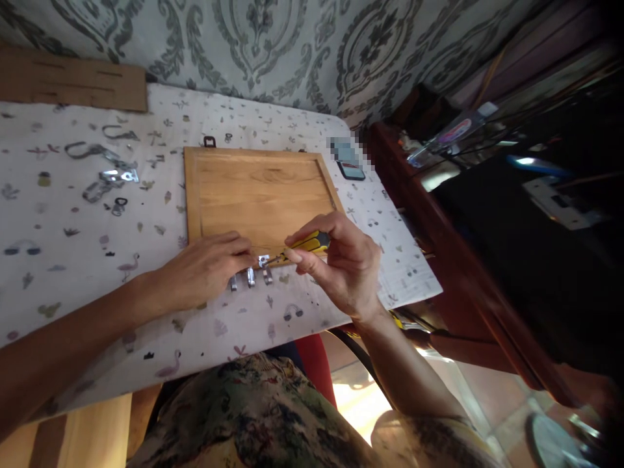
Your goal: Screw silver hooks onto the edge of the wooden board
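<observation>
A framed wooden panel (253, 188) lies flat on the cloth-covered table. Along its near edge sit shiny metal latches (251, 277), their lower parts jutting past the wood. My left hand (214, 263) lies over the panel's near left edge, its fingers closed together on the latch hardware; the fingertips are partly hidden. In my right hand (344, 263) a yellow and black screwdriver (312, 242) is pinched between thumb and fingers. It slants down to the left, with its tip at a small metal plate (264, 261) of the latch, beside my left fingertips.
Loose metal latches (110, 172) with curved hooks and small dark rings (119, 207) lie to the left. A slotted cardboard piece (73, 78) is at the back left. A phone (351, 166) lies right of the panel. Dark furniture (439, 214) holding a plastic bottle (453, 133) borders the right.
</observation>
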`<state>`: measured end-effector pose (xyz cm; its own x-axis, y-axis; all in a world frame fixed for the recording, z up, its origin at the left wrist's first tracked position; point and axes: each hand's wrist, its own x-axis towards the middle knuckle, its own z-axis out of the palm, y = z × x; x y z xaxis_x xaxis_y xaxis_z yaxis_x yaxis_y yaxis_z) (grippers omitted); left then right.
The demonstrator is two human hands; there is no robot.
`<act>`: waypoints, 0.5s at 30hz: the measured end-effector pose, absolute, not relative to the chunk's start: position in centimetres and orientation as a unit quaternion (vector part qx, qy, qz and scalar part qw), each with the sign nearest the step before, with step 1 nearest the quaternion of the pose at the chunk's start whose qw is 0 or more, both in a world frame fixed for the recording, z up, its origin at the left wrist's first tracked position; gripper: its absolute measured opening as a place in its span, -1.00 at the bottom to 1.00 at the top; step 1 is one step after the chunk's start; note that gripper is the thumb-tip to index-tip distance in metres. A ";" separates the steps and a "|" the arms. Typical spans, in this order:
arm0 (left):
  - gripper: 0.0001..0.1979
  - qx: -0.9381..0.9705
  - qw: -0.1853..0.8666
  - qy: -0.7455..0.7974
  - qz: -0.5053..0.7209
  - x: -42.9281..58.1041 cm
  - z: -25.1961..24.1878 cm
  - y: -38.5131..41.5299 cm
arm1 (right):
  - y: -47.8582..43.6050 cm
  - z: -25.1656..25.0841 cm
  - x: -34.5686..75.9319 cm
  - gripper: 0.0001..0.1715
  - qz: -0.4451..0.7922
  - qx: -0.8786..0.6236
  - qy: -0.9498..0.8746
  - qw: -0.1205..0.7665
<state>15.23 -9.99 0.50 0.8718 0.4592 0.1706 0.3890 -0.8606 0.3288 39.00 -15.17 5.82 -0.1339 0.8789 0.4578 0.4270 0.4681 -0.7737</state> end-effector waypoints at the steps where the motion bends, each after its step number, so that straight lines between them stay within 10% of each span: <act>1: -0.61 0.957 0.143 0.222 0.121 15.2 0.4 -10.0 | -15.1 5.9 39.1 -0.62 0.254 -0.452 -0.715 0.470; 9: -0.59 0.957 0.145 0.226 0.112 15.4 0.6 -10.1 | -15.2 6.3 40.1 -0.72 0.365 -0.377 -0.732 0.434; 15: -0.59 0.957 0.148 0.221 0.119 15.3 0.7 -10.1 | -15.0 5.4 38.7 -0.67 0.199 -0.422 -0.727 0.504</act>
